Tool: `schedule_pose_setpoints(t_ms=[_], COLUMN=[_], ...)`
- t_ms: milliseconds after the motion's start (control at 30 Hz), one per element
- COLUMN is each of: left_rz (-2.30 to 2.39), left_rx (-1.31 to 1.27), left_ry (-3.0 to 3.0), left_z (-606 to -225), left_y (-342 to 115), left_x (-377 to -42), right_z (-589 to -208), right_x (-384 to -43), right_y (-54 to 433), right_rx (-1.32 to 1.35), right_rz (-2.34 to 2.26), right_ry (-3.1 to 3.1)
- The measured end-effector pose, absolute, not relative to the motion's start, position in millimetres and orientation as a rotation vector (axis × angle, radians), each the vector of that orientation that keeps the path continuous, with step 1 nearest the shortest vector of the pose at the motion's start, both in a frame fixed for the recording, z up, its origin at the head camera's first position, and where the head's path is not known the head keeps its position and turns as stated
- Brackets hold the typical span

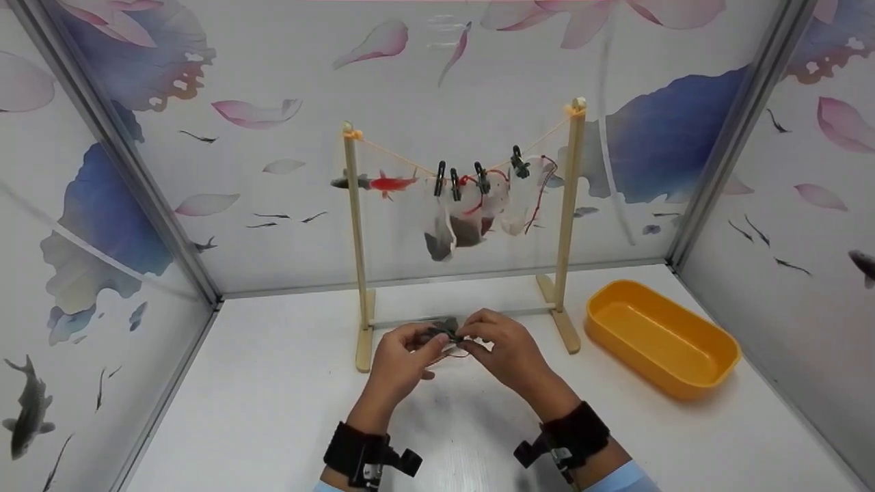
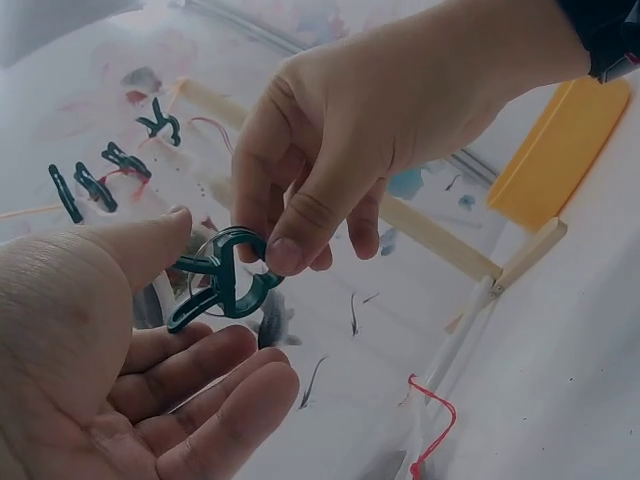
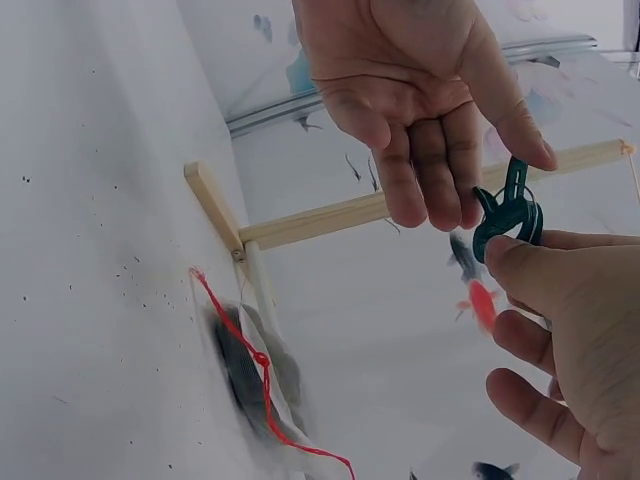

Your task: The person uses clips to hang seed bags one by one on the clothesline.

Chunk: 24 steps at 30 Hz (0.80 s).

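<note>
A dark green spring clip [image 2: 235,280] is between my two hands above the table. My right hand [image 1: 509,352] pinches it by its jaw end with thumb and forefinger. The left hand [image 1: 400,362] holds the handle end between thumb and fingers, with its other fingers extended. Below the hands lies a grey-and-white piece [image 3: 245,365] with a knotted red cord [image 3: 262,357]; the hands partly hide it in the head view.
Behind the hands stands a wooden frame [image 1: 569,219] with an orange line [image 1: 389,152]. Several clips hang white-and-grey pieces [image 1: 468,229] with red cords from it. A yellow tub [image 1: 666,342] sits to the right. Patterned panels enclose the table [image 1: 273,410].
</note>
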State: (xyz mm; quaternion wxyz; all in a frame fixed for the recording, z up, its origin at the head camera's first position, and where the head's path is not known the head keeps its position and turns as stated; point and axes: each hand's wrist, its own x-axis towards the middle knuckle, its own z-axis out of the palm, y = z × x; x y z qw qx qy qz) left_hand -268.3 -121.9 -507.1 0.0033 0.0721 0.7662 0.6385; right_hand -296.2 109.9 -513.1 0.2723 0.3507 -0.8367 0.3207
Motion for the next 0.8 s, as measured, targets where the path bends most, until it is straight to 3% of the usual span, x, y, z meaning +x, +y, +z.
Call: schedule_pose_setpoints(t_ms=[400, 667, 800], left_rz=[1.956, 1.904, 1.882], left_rx=[0.083, 0.159, 0.179], left_ry=[2.779, 2.953, 2.976], left_z=[-503.1, -504.9, -508.8], left_y=[-136.4, -140.4, -140.4], left_x=[-271.9, -272.8, -272.0], right_z=[-538.9, -553.4, -566.8], right_x=[-315.0, -357.3, -374.1], right_y=[104.8, 107.8, 107.2], right_rx=[0.762, 0.112, 0.028], right_rz=[0.819, 1.161, 1.551], right_ry=[-2.656, -2.889, -2.890])
